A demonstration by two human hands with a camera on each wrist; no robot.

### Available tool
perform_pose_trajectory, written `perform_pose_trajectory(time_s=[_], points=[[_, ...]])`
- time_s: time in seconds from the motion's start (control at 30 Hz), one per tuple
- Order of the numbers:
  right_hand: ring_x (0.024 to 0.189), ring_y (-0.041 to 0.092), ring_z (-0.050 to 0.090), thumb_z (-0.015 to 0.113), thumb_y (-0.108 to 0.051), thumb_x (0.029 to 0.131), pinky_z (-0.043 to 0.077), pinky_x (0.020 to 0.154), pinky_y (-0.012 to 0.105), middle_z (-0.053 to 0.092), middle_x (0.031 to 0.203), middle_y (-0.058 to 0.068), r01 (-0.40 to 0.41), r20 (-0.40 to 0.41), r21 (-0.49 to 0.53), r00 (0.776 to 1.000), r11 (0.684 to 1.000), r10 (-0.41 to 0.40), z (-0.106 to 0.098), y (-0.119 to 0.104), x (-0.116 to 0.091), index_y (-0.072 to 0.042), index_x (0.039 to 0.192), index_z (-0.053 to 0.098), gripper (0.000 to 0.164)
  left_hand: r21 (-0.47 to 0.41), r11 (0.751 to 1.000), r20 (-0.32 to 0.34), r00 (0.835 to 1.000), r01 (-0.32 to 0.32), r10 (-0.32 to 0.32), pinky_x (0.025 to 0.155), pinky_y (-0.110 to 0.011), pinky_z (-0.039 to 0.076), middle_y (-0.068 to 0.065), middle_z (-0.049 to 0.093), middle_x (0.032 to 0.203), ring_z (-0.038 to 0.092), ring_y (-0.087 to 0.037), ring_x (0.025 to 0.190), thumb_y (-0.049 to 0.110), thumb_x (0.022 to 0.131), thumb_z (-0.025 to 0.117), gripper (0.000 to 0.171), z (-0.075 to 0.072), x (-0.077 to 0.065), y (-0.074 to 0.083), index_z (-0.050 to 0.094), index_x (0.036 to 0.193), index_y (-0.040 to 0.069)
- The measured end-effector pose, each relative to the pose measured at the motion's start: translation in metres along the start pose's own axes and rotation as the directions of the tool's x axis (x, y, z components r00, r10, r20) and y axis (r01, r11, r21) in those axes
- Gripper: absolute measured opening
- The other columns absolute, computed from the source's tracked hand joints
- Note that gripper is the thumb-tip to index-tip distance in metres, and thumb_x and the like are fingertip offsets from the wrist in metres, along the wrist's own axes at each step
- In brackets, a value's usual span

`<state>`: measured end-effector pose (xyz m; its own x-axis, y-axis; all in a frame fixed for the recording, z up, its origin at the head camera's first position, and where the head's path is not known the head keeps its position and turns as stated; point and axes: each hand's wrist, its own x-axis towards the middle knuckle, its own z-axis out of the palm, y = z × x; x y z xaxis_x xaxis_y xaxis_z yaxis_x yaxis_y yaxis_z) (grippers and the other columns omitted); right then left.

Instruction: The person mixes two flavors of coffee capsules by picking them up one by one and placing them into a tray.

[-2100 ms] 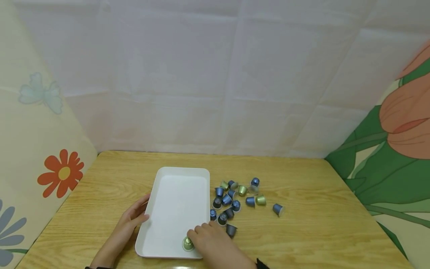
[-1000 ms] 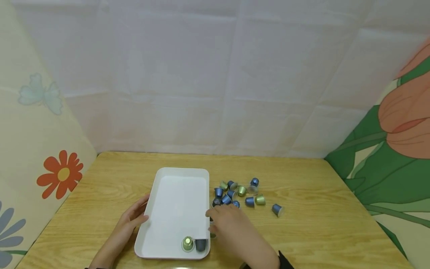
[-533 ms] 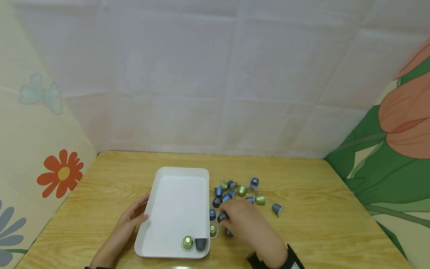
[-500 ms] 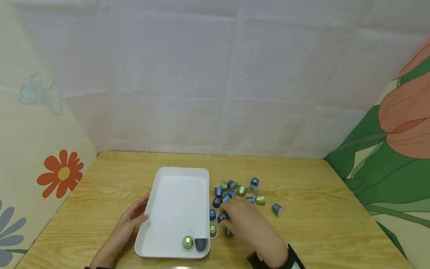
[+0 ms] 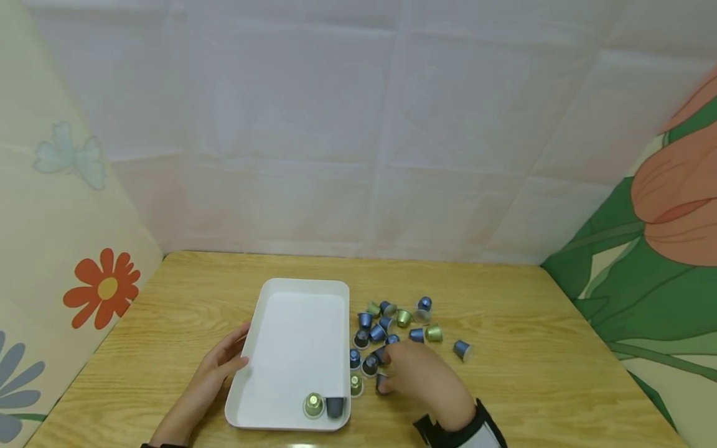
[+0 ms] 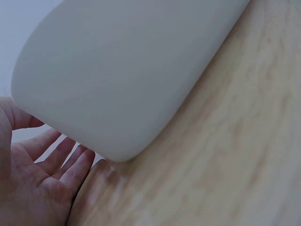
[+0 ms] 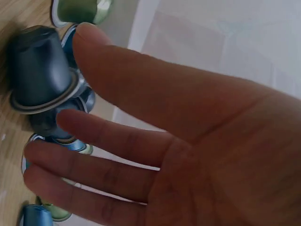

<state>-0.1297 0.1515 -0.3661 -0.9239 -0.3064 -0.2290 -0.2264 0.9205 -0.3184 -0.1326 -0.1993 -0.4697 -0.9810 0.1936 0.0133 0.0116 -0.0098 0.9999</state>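
Observation:
My left hand (image 5: 215, 367) rests against the left side of a white tray (image 5: 291, 336), thumb at the rim. In the left wrist view its fingers lie fairly straight along the tray's outer wall. Inside the tray's front right corner are a green coffee capsule (image 5: 313, 405) and a dark grey capsule (image 5: 335, 407). Right of the tray, my right hand (image 5: 420, 376) reaches into the loose capsules. Its thumb and fingers are spread around a dark capsule (image 7: 40, 70) in the right wrist view, with a gap visible and no grip on it.
Several blue, green and dark capsules lie scattered right of the tray, among them a green capsule (image 5: 356, 384) close beside its wall. A lone blue capsule (image 5: 462, 350) lies farthest right. The wooden table (image 5: 532, 361) meets a white backdrop (image 5: 358, 155) at the rear.
The right hand has left the tray's front right corner and moved right to the loose capsules. A dark grey capsule now shows in that corner beside the green one. The left hand stays put.

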Motion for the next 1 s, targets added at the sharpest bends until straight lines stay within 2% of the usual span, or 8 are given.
perform_pose_trajectory(time_s=[0.27,0.57,0.77,1.0], points=[[0.074,0.021,0.061,0.09,-0.024,0.069,0.052,0.072,0.044,0.066,0.082,0.005,-0.032,0.038,0.019,0.999,0.999,0.032,0.004,0.005,0.004,-0.004,0.087,0.07,0.034,-0.005,1.0,0.004,1.0,-0.004,0.004,0.091,-0.021,0.046,-0.03,0.031,0.152,0.048,0.005,0.118,0.004,0.097,0.055,0.062,0.0,0.0,0.0,0.029,0.152,-0.005],[0.071,0.02,0.061,0.09,-0.02,0.067,0.052,0.07,0.04,0.067,0.077,0.003,0.076,-0.01,-0.052,0.997,0.996,-0.077,0.015,0.004,0.007,-0.006,0.081,0.072,0.027,0.005,1.0,-0.003,1.0,-0.007,0.007,0.091,-0.019,0.045,-0.031,0.031,0.152,0.048,0.007,0.117,0.006,0.097,0.055,0.061,0.001,0.0,0.001,0.029,0.151,-0.006],[0.069,0.02,0.061,0.09,-0.018,0.066,0.052,0.068,0.04,0.066,0.075,0.002,0.072,-0.026,-0.073,0.997,0.995,-0.074,0.017,0.001,0.007,-0.007,0.078,0.071,0.026,0.023,1.0,-0.018,1.0,-0.01,0.011,0.092,-0.018,0.043,-0.03,0.033,0.151,0.048,0.007,0.117,0.006,0.097,0.056,0.06,0.001,0.0,0.001,0.031,0.151,-0.006],[0.058,0.014,0.049,0.089,-0.016,0.068,0.044,0.057,0.034,0.057,0.063,-0.002,0.061,-0.021,-0.078,0.998,0.995,-0.063,0.016,-0.002,0.005,-0.009,0.067,0.065,0.025,0.023,1.0,-0.02,1.0,-0.006,0.007,0.092,-0.018,0.043,-0.03,0.034,0.151,0.048,0.006,0.117,0.006,0.097,0.056,0.06,0.002,0.0,0.001,0.031,0.151,-0.006]])
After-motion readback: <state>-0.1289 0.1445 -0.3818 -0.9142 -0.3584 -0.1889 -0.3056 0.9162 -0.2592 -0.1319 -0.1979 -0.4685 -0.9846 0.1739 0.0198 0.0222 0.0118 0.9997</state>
